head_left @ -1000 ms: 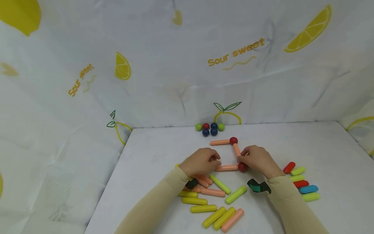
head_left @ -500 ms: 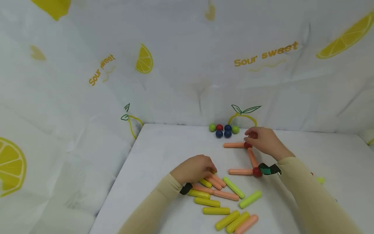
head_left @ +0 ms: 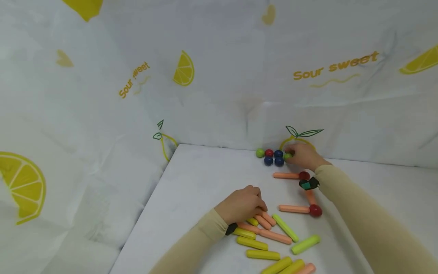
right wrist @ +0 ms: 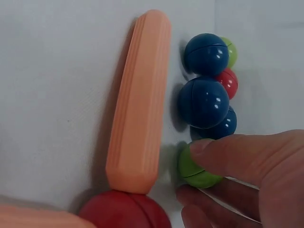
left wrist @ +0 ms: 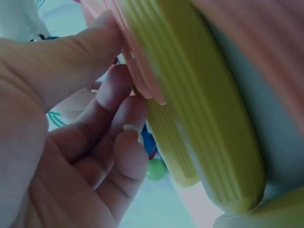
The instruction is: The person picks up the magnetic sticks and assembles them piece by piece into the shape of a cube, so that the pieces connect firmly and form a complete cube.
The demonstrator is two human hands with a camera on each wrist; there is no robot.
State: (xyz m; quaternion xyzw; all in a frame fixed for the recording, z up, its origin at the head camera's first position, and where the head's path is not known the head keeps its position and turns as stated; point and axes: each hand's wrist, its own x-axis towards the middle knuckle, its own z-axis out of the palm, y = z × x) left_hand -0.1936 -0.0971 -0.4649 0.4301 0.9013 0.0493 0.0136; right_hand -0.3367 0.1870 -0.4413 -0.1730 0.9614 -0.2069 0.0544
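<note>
My right hand [head_left: 303, 156] pinches a green ball [right wrist: 194, 166] at the right end of the ball cluster by the back edge. Dark blue balls [right wrist: 203, 102] sit beside it, with a red ball and another green one. Just in front lies an angular shape of orange sticks [head_left: 294, 209] with red balls [head_left: 315, 210] at its corners. My left hand [head_left: 241, 205] is over the pile, its fingers curled, thumb and index fingertips at an orange stick [left wrist: 142, 71]. A yellow stick [left wrist: 199, 114] lies right against that stick.
More yellow sticks [head_left: 262, 254] and orange sticks [head_left: 275, 236] lie in front of the left hand. Two lime sticks [head_left: 305, 244] are to their right. A white printed sheet [head_left: 222, 95] hangs behind the white table [head_left: 191, 182].
My right hand has gone from the lower red corner, past the upper corner, back to the green ball and grips it. The left hand has come down to the stick pile. The view has shifted.
</note>
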